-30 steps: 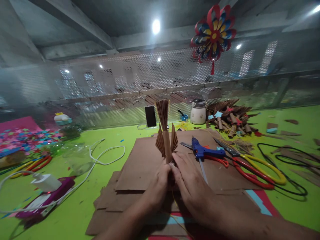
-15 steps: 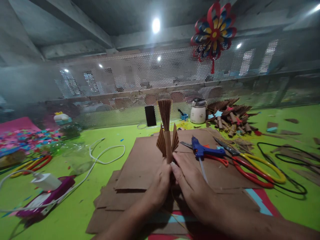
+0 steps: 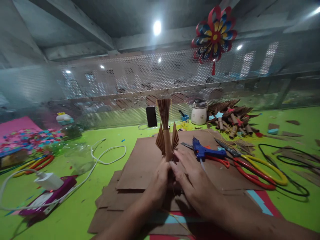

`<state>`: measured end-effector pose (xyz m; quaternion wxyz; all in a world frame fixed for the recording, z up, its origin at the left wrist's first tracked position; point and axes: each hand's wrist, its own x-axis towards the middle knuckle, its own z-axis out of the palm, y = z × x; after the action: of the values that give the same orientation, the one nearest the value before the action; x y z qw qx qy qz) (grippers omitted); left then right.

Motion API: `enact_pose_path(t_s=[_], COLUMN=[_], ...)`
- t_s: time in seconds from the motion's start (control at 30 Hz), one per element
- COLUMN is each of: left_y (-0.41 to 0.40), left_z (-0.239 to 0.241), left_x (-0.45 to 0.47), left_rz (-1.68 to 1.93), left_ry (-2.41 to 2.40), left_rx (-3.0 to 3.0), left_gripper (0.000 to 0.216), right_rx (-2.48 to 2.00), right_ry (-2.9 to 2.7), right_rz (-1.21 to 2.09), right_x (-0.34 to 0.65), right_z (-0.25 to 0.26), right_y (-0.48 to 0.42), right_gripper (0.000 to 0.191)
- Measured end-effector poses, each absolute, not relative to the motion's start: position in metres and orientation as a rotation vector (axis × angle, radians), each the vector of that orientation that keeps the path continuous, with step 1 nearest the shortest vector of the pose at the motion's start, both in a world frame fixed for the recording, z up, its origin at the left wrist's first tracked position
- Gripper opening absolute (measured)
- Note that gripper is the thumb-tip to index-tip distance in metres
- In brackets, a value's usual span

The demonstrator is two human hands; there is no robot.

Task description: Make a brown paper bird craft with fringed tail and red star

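Observation:
Between both hands stands a brown paper figure (image 3: 168, 143): a rolled tube with a pleated fan on top and a smaller folded fan at each side. My left hand (image 3: 162, 175) is closed around its lower left end. My right hand (image 3: 188, 175) presses its fingers against the lower right; the tube's bottom end is hidden by the hands. A thin yellow string (image 3: 178, 221) hangs below them. Under the hands lie stacked brown paper sheets (image 3: 137, 173). Just right of my right hand are a blue glue gun (image 3: 206, 151) and red-and-yellow-handled scissors (image 3: 257, 170).
At the back right lies a heap of similar brown paper figures (image 3: 232, 120) beside a white jar (image 3: 199, 113). A black phone (image 3: 151, 116) leans at the back. Leftward are a purple power strip (image 3: 61, 191), a white cable (image 3: 82, 186) and colourful paper stars (image 3: 30, 138).
The view has shifted slightly. The hands keep their hold on the paper figure, with only a small shift of the right fingers.

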<state>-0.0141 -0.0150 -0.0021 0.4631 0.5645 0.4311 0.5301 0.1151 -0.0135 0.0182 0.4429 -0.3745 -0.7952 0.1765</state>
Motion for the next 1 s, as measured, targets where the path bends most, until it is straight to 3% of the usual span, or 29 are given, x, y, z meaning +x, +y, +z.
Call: enact_pose_path(t_s=[0.27,0.8,1.0], left_y=[-0.008,-0.011,-0.005], left_z=[-0.010,-0.002,-0.004], left_x=[-0.013,-0.017,-0.018], left_rz=[1.247,1.268,1.337], left_ry=[0.972,1.089,1.052], left_rx=[1.099,1.628,1.413], left_gripper=[0.021,0.027,0.019], right_rx=[-0.830,-0.867,-0.827], right_ry=[-1.929,-1.944,-1.867], right_rz=[0.409,0.447,0.454], right_x=[0.118,0.114,0.119], right_z=[0.015,0.008,0.017], right_y=[-0.001,-0.009,-0.004], right_gripper=[0.033,0.035,0.028])
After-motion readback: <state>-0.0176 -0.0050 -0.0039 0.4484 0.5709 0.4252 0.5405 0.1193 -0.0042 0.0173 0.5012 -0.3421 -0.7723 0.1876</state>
